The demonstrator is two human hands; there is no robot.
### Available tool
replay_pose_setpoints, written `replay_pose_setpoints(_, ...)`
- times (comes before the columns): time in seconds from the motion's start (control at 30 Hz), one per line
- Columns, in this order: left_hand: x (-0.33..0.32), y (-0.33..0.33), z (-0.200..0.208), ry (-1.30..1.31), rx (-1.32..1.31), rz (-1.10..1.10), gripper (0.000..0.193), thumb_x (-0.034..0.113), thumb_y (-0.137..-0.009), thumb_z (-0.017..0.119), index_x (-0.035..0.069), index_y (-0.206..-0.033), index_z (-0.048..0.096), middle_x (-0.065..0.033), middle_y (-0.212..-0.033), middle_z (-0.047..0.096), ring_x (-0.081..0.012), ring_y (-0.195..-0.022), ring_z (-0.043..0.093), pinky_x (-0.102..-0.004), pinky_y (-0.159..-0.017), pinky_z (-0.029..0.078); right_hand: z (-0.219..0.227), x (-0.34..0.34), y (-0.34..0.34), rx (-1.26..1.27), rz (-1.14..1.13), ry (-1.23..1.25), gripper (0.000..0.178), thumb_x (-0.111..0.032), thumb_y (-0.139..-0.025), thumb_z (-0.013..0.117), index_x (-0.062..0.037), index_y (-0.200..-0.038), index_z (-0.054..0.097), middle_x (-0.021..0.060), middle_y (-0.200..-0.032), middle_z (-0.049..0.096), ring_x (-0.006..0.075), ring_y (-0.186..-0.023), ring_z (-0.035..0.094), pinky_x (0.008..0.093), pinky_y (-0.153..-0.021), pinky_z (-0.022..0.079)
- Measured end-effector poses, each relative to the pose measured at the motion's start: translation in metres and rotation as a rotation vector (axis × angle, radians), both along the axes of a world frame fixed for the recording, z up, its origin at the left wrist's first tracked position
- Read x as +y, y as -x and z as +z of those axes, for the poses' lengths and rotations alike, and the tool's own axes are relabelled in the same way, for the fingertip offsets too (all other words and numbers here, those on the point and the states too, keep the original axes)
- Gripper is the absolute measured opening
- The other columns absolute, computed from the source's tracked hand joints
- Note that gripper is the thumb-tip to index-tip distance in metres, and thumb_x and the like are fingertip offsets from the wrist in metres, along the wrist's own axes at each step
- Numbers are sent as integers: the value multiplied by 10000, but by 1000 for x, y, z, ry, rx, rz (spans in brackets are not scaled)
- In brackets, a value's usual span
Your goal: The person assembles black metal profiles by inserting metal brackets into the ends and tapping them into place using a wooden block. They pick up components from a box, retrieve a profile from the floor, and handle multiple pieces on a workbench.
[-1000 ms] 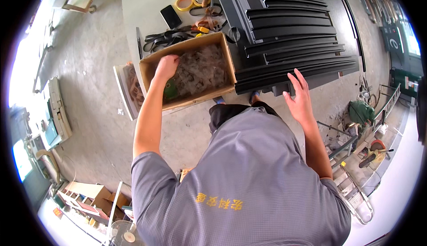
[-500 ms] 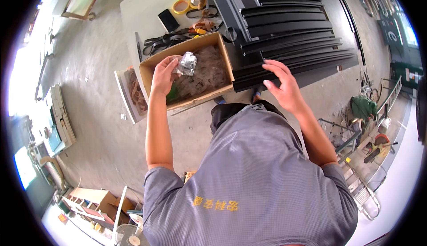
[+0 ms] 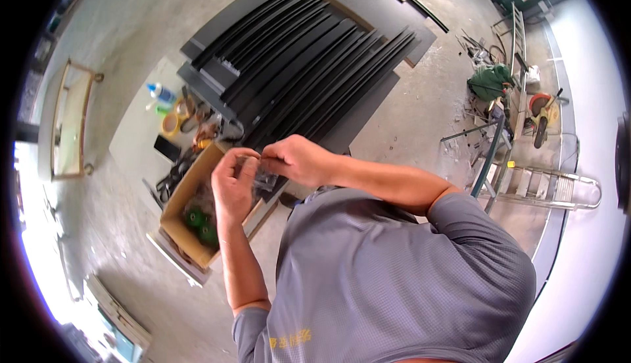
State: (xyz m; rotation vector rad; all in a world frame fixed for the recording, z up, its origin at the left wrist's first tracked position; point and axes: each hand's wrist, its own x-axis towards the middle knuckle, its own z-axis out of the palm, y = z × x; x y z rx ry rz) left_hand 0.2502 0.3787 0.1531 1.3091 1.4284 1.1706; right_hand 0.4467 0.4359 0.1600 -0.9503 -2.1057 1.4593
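Above the right side of an open cardboard box [image 3: 172,208], my two hands meet. With closed fingertips, my left hand [image 3: 233,182] pinches a small clear plastic bag [image 3: 265,180], which hangs crinkled and shiny between the hands. My right hand [image 3: 299,159] has its thumb and fingers pressed together at the bag's upper edge, its forearm reaching across from the right. What the bag contains is too blurred to make out. Inside the box, green round pieces [image 3: 201,226] lie beside more clear plastic, partly hidden by my left hand and wrist.
Long black profiles [image 3: 289,61] lie in rows on dark panels beyond my hands. On the pale table stand tape rolls [image 3: 170,124], a blue-and-white bottle [image 3: 161,93], a phone [image 3: 167,147] and black straps [image 3: 172,180]. A stepladder [image 3: 539,187] lies at the right.
My right hand has come over to my left and closed on the bag, which only the left held before. The view has turned, so the table now appears farther left.
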Motion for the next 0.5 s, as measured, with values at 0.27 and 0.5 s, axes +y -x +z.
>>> replay_pose_setpoints(0.27,112,-154,2,-60,116,-4,182,120,-1023,639,-21,-908,647,-66,-779,686,-117,-729,627,-282,-696,522,-10,97,-146,-108,-24,-355,247,-235,-963,687,-24,-839,656,145,-722,619,345,-675,632,438,-599,500)
replay_pose_setpoints(0.5,258,-315,-43,28,-325,291,191,115,-1052,602,2,-898,608,-20,-706,587,-68,-588,511,-230,-527,398,-42,203,-266,45,-360,-674,226,-203,-922,729,-66,-771,633,69,-750,644,299,-681,665,415,-584,532)
